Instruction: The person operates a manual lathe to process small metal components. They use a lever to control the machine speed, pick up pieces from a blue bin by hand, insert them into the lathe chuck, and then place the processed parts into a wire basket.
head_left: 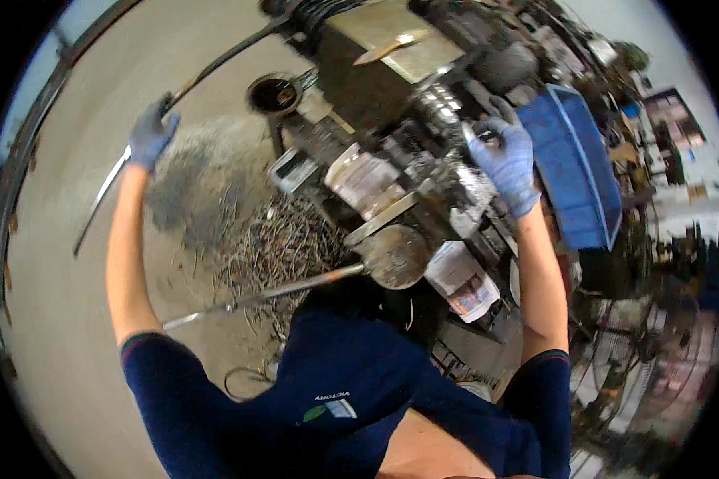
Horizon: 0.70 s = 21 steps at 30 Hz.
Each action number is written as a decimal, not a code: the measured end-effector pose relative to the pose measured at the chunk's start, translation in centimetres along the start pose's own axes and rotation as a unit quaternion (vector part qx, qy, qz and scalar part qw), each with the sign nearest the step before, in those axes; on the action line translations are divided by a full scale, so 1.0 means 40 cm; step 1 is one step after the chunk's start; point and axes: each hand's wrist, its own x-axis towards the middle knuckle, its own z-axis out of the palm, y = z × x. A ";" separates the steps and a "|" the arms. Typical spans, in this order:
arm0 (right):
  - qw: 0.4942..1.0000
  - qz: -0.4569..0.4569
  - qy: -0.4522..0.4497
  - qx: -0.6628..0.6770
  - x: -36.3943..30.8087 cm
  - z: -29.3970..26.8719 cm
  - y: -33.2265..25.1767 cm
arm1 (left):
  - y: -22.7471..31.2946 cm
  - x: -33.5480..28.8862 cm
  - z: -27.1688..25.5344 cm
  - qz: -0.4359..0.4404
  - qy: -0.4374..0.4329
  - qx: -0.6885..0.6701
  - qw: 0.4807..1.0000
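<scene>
Out to the left, my left hand (pixel 152 137), in a blue-grey glove, is closed around a long metal lever (pixel 216 65). The lever runs from the top of a dark, greasy machine (pixel 363 80) past my hand to the lower left. My right hand (pixel 505 160), gloved too, is at the right side of the machine beside bright metal parts (pixel 441 104). Its fingers are curled together, and what they hold is hidden. A second metal bar (pixel 295 285) ends at a round metal knob (pixel 395 257) in front of my body.
A blue plastic bin (pixel 571 168) stands right of my right hand. Thin metal scrap (pixel 280 247) is heaped on the floor. A brush (pixel 391 48) lies on the machine top, near a round dark cup (pixel 274 94). Printed papers (pixel 363 182) rest on the machine.
</scene>
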 end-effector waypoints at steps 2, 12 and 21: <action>0.998 -0.012 0.059 -0.002 -0.057 -0.078 -0.014 | 0.187 -0.007 0.046 -0.013 0.100 -0.125 0.987; 0.971 0.218 0.035 -0.091 -0.553 -0.344 0.210 | 0.400 -0.183 0.444 0.031 -0.436 0.035 0.898; 0.871 0.377 -0.120 -0.290 -0.923 -0.494 0.550 | 0.381 -0.090 0.352 0.058 -0.448 0.030 0.892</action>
